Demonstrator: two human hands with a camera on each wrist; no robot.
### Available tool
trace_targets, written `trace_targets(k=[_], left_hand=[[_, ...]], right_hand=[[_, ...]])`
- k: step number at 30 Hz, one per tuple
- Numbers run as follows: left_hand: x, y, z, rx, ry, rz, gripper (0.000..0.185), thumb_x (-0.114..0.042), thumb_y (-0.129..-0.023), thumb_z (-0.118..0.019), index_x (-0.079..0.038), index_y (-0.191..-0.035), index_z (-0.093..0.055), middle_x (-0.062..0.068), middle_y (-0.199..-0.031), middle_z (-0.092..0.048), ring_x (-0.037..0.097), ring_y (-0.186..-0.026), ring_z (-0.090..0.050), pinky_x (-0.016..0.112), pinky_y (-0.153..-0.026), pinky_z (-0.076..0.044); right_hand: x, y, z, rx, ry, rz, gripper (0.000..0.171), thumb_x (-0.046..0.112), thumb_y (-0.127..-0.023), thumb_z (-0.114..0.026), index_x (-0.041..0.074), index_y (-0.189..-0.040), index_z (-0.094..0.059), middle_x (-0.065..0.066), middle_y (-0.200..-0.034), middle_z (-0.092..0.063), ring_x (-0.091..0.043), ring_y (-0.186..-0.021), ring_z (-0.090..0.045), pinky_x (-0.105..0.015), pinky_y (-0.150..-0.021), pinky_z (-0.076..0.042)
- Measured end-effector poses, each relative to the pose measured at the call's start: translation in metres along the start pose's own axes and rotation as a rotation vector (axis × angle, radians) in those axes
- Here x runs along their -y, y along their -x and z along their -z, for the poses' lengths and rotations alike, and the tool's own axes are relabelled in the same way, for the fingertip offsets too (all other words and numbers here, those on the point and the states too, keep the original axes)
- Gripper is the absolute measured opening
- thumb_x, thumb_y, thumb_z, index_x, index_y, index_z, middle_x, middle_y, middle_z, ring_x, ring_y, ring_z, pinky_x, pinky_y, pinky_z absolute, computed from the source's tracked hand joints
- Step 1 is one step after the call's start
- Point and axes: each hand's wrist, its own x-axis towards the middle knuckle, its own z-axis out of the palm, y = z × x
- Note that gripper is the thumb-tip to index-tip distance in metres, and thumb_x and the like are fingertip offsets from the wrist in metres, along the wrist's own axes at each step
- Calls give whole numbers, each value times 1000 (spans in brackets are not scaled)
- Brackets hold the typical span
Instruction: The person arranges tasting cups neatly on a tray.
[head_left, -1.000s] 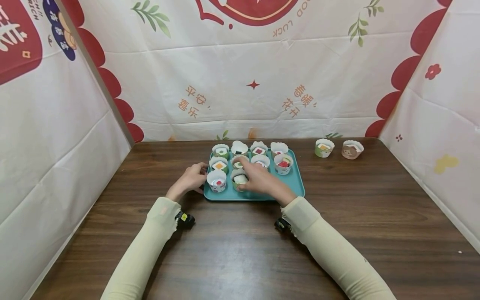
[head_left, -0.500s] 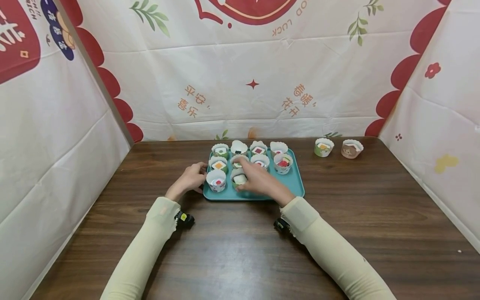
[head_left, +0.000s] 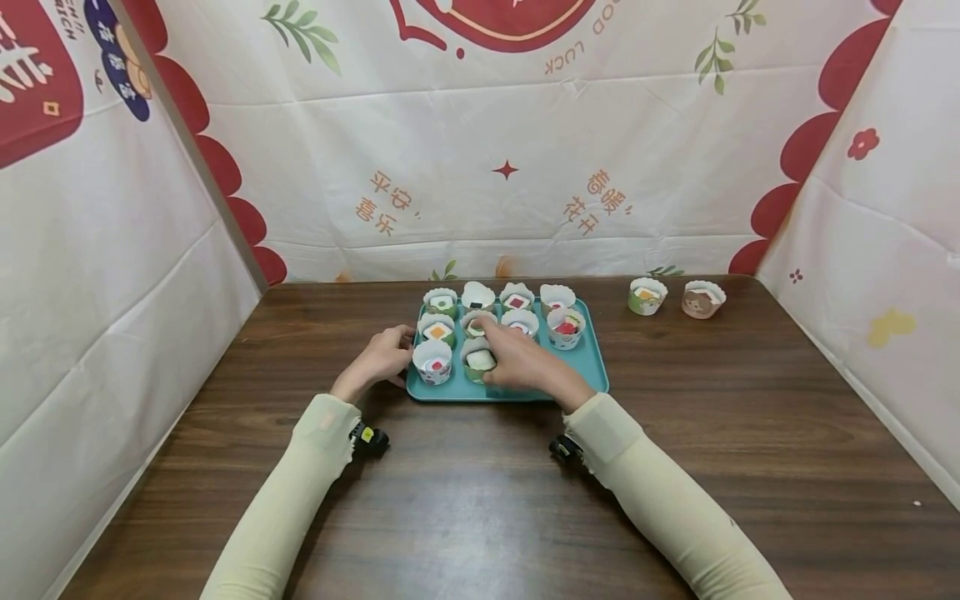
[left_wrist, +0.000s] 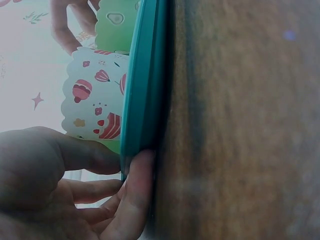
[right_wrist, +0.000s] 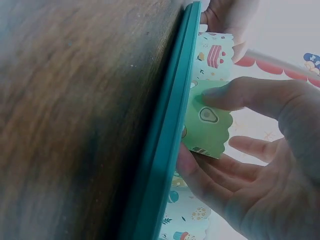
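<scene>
My left hand (head_left: 384, 355) grips the left edge of a teal tray (head_left: 581, 373), its thumb and fingers on either side of the rim in the left wrist view. Just beside that thumb stands a white paper baking cup (left_wrist: 95, 100) with red prints. Over the tray, my right hand (head_left: 521, 360) holds a green paper baking cup (right_wrist: 210, 134) in the front row, the thumb on its wall and fingertips at its side. This cup (head_left: 474, 373) stands upright and contains a pale white piece. Behind it, the right fingers partly cover another cup.
More paper cups fill the tray's back rows, among them one with an orange-centred piece (head_left: 437, 332) and one with red pieces (head_left: 566, 327). Two more cups, a green one (head_left: 647, 297) and a brown one (head_left: 702, 300), stand at the table's back right. Printed cloth (head_left: 480, 125) encloses the back and sides.
My right thumb has shifted slightly to the right along the green cup, so more of the cup shows. The left hand and the tray have stayed in place.
</scene>
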Motion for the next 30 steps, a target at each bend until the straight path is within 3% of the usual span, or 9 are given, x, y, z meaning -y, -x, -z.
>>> trace_targets(k=[30], left_hand=[[-1, 1, -1, -10, -5, 10, 52, -12, -104, -47, 1, -154, -40, 25, -139, -55, 32, -109, -63, 37, -68, -66]], right_hand=[[-1, -1, -1, 16, -5, -12, 79, 22, -91, -78, 7, -155, -34, -16, -151, -53, -29, -132, -56, -49, -111, -50]])
